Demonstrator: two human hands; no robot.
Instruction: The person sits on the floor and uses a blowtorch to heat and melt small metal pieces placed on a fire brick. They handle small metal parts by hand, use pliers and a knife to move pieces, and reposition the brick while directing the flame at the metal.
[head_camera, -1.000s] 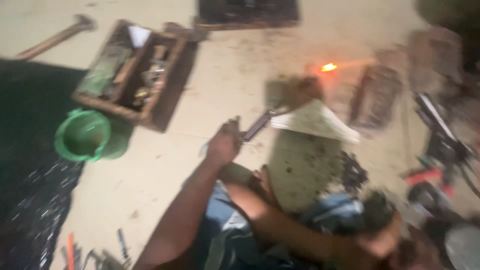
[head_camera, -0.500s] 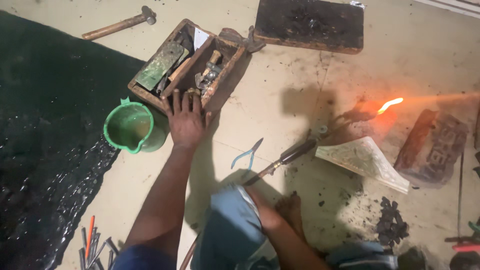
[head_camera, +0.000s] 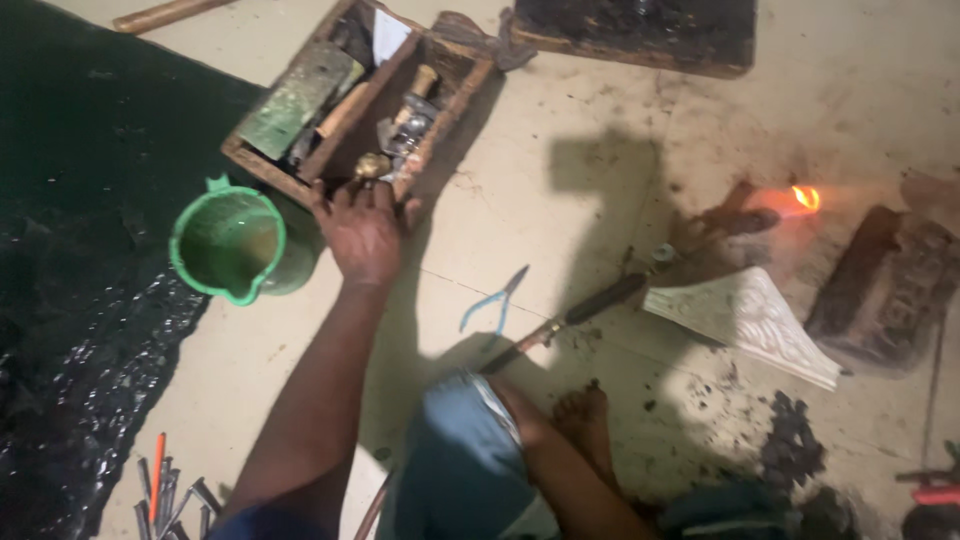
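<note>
Left hand (head_camera: 362, 232) outstretched, fingers (head_camera: 350, 195) spread

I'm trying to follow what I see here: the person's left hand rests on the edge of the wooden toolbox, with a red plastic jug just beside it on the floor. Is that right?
Not quite: the head view shows the plastic jug is green, not red. The rest holds: the left hand rests at the edge of the wooden toolbox, and the jug stands just beside it on the floor.

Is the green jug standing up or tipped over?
Standing up. The green jug shows its round open mouth facing the camera, beside the left hand.
</note>
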